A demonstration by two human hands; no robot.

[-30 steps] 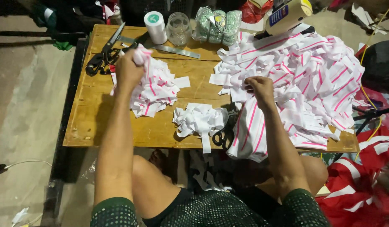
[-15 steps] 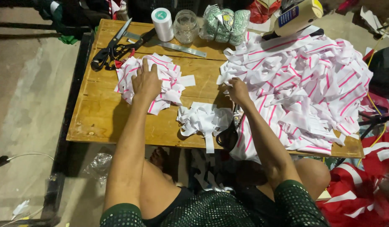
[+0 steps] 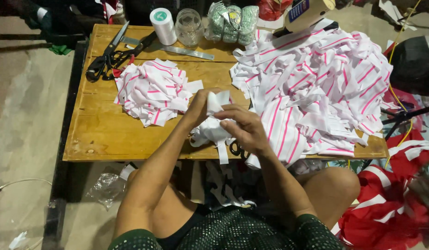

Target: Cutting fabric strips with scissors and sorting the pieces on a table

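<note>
the white fabric piece is pinched between your two hands above the near edge of the wooden table. its visible part stands roughly upright, long axis running away from you toward the table's far side; the lower end is hidden by your fingers. your left hand is closed on its left side, and your right hand is curled over it from the right, fingers clamped on the cloth. directly under the piece lies a small heap of white scraps, one strip hanging over the table edge. left of the piece sits a pile of pink-striped pieces; right of it, a much larger striped heap. beyond the piece, at the table's far side: black scissors, a metal ruler, a thread spool, a glass jar.
</note>
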